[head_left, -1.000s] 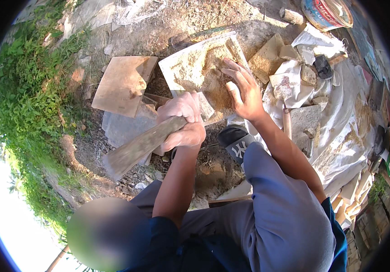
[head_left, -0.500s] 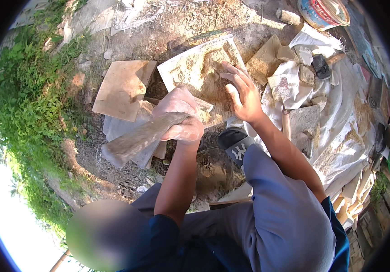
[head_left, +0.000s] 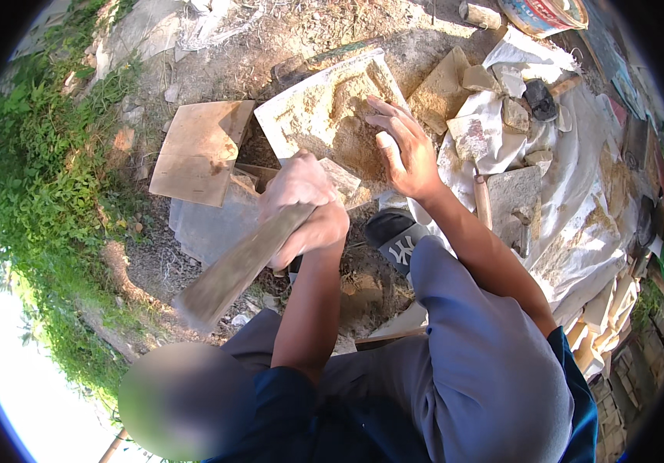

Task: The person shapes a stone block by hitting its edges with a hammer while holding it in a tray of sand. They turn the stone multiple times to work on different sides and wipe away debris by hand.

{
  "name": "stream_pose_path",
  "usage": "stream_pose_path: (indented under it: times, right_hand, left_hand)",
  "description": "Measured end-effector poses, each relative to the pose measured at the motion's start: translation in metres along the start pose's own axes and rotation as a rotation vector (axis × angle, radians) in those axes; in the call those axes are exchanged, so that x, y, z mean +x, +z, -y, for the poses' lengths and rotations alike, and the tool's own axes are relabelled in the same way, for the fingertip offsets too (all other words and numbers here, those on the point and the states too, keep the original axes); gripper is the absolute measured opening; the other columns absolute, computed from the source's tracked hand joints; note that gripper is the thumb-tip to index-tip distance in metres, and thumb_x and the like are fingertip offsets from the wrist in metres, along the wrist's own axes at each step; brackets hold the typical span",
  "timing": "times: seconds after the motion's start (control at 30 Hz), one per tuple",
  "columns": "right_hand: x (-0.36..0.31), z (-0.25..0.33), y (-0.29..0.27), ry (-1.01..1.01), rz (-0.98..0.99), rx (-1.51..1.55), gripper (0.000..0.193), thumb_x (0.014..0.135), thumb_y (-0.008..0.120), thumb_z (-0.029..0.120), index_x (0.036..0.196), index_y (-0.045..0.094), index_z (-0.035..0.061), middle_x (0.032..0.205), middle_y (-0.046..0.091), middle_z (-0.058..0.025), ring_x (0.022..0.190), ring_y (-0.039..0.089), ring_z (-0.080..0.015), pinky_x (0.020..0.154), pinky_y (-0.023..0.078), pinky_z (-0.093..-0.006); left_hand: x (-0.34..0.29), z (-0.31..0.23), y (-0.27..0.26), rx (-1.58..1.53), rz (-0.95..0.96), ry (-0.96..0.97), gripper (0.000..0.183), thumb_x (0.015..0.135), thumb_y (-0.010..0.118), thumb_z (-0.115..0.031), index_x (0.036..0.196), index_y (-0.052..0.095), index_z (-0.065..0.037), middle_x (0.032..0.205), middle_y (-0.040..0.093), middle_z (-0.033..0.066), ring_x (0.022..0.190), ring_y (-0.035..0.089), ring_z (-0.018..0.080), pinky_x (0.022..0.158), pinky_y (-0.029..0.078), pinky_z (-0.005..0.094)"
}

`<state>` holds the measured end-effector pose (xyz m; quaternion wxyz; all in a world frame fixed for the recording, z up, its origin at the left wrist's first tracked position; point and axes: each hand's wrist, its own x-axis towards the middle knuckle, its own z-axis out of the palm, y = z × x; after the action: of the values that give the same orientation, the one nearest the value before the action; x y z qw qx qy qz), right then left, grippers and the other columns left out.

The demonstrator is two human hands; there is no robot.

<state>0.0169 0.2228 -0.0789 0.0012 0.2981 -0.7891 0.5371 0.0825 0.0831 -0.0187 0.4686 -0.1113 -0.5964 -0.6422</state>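
My left hand (head_left: 305,204) is wrapped round a thick, weathered wooden stick (head_left: 247,258). Its blurred free end points down and to the left, toward my lap. A pale block-like piece (head_left: 339,176) shows just beyond that fist; whether it joins the stick I cannot tell. My right hand (head_left: 407,150) is open, fingers spread, at the right side of a pale square slab (head_left: 276,116). Sandy, crumbly material (head_left: 332,116) covers much of the slab's top. Whether the right fingertips press on the sand or hover just over it is unclear.
A flat tan tile (head_left: 193,154) and a grey sheet (head_left: 204,228) lie left of the slab. On the right, a trowel (head_left: 482,197), broken stones (head_left: 515,116) and a black object (head_left: 540,100) rest on white sacking (head_left: 571,208). A bucket (head_left: 544,17) stands far right.
The stick in my left hand has swung, its free end now lower and its slant steeper. My right hand keeps about the same place by the slab. The whole view has shifted slightly.
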Motion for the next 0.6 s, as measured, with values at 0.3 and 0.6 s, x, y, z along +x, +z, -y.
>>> stream_pose_path:
  times: [0.3, 0.6]
  right_hand:
    - [-0.001, -0.004, -0.003, -0.008, 0.022, -0.028, 0.027, 0.094, 0.049, 0.012, 0.111, 0.063, -0.0035, 0.137, 0.056, -0.0185, 0.127, 0.051, -0.0393, 0.112, 0.036, -0.0451]
    - [-0.004, 0.001, -0.001, 0.034, 0.032, -0.012, 0.029, 0.094, 0.048, 0.012, 0.112, 0.062, -0.0053, 0.136, 0.056, -0.0182, 0.128, 0.051, -0.0385, 0.109, 0.038, -0.0448]
  left_hand:
    - [0.009, 0.001, -0.004, -0.202, -0.069, 0.069, 0.084, 0.091, 0.023, -0.080, 0.064, 0.048, -0.004, 0.058, 0.050, 0.0044, 0.045, 0.043, 0.0145, 0.043, 0.030, 0.0273]
    - [-0.002, -0.003, 0.001, -0.109, -0.136, -0.048, 0.086, 0.086, 0.023, -0.085, 0.061, 0.044, -0.006, 0.052, 0.042, 0.0045, 0.040, 0.033, 0.0131, 0.042, 0.025, 0.0256]
